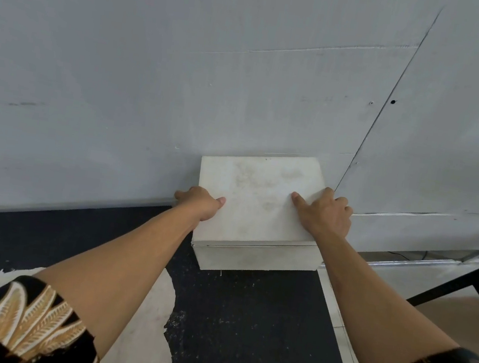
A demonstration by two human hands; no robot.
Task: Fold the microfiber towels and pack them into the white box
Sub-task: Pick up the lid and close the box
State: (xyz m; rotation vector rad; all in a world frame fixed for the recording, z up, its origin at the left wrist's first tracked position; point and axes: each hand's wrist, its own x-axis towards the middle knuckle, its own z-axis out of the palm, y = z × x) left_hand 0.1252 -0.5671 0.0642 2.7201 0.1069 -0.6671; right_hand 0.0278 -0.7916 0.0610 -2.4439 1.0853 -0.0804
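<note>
Arms outstretched, left hand (201, 202) gripping with curled fingers, right hand (328, 214) gripping, forefinger straight

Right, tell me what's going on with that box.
A person grips the white box with both hands: the left hand at its left edge, the right hand at its right edge, thumbs on top. The lid is on; the box stands on the dark floor against the grey wall. No towels are in view.

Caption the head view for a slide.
The left hand and right hand hold the lid of the white box beside a grey wall.
</note>
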